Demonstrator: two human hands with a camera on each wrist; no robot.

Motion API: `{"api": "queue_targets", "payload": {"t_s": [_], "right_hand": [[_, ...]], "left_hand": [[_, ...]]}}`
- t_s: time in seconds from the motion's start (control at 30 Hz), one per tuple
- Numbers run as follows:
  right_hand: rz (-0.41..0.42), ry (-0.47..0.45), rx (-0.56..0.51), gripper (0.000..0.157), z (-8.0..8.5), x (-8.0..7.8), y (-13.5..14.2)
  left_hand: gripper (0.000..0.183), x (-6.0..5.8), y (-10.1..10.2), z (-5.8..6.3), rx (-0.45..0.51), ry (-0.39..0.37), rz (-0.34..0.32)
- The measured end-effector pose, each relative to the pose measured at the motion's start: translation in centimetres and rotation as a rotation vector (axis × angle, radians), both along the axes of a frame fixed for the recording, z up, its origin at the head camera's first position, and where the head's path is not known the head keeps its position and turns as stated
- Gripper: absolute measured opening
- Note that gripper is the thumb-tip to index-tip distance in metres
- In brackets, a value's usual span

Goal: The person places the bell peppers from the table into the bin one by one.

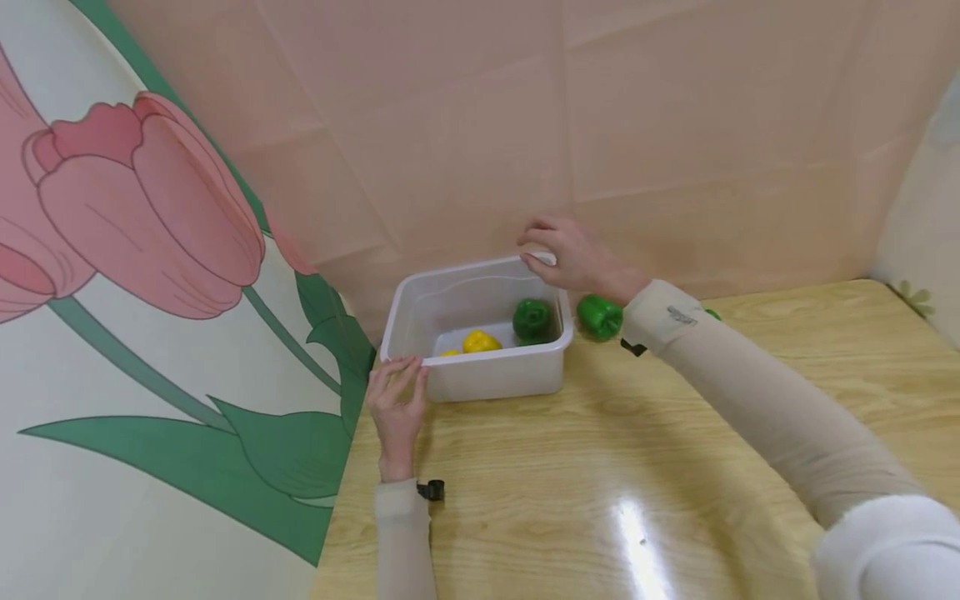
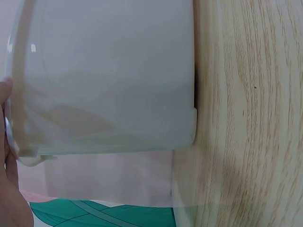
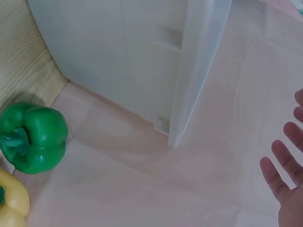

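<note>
A white plastic box (image 1: 495, 375) stands on the wooden table against the back covering. Inside, a green bell pepper (image 1: 532, 320) sits at the right and a yellow bell pepper (image 1: 481, 341) near the middle. Another bit of yellow is half hidden by the front wall. My left hand (image 1: 397, 408) grips the rim at the box's near left corner; in the left wrist view its fingers reach the rim. Over the far right corner hovers my right hand (image 1: 573, 257), holding nothing; the right wrist view shows its fingers (image 3: 272, 177) spread and apart from the box.
Just right of the box lies another green bell pepper (image 1: 599, 317). A yellow pepper (image 3: 12, 201) beside it shows in the right wrist view, mostly hidden by my sleeve in the head view. A flower-painted wall (image 1: 150, 358) borders the left side; pinkish covering (image 1: 450, 125) hangs behind.
</note>
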State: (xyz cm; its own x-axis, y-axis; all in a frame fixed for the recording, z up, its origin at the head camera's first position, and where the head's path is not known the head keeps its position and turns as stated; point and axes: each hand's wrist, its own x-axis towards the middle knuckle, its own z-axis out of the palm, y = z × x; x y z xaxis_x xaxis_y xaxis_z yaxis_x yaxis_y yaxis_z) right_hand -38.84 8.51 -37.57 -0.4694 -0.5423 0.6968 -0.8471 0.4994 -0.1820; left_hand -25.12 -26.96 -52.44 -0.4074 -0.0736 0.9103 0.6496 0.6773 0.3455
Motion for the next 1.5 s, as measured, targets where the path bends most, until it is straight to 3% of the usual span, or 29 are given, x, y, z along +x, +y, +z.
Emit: {"api": "queue_targets", "payload": {"t_s": [0.1,0.33,0.7,0.97,1.3,1.5], "right_hand": [[0.002,0.009,-0.011,0.022,-0.3,0.0,0.5],[-0.041,-0.089,-0.045,0.024,0.2,1.1,2.1],[-0.026,0.010,-0.083,0.023,-0.5,1.5,3.9],[-0.068,0.056,-0.071,0.025,-0.5,2.1,4.8],[-0.125,0.022,-0.017,0.027,-1.0,2.8,6.7],[-0.124,0.066,-0.021,0.028,-1.4,2.6,7.6]], "left_hand": [[0.023,0.0,0.0,0.0,0.003,-0.004,-0.002],[0.022,0.0,0.1,-0.1,0.005,-0.003,-0.004],[0.021,0.2,0.1,0.0,0.002,-0.006,-0.004],[0.022,0.1,0.2,0.2,0.010,-0.008,-0.007],[0.022,0.2,0.3,0.1,0.011,-0.001,-0.009],[0.023,0.1,0.1,0.1,0.012,-0.006,-0.005]]}}
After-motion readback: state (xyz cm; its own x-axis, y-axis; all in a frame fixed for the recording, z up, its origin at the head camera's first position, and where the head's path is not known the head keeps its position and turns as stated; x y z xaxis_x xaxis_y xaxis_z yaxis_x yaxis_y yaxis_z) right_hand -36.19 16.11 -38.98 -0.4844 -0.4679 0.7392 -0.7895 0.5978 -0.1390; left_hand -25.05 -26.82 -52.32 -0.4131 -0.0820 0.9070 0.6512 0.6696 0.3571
